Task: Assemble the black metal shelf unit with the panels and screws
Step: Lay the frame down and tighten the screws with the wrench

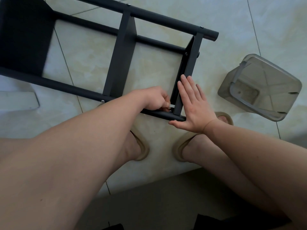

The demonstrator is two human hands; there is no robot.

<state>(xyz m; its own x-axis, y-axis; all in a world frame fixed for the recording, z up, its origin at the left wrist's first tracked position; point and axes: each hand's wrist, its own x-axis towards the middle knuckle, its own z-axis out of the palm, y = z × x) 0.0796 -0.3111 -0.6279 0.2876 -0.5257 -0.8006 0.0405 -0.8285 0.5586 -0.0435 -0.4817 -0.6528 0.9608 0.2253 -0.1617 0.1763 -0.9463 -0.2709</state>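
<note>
Three panels already sit between the tubes of the shelf, which lies on its side on the tiled floor, just ahead of the person's slippers. Screw heads show along the far tube and at one spot on the near tube, so most joints look fastened.

The work in hand seems to be the last near corner, where the end panel meets the near tube. The left hand has its fingers curled and pinching a small silver bit at that joint. I cannot tell whether it is a screw or a key. The right hand lies flat against the end panel and the tube's tip, with its fingers straight and close together and the thumb stretched out under the tube's end, bracing the corner.

By my judgement the job is well along. Left to do are seating this fastener, perhaps a check of the others, then standing the shelf upright. Whether more parts wait out of view cannot be told.

A clear plastic tub lies tipped on its side to the right, apart from the shelf.

No brand, label or writing can be read anywhere.
</note>
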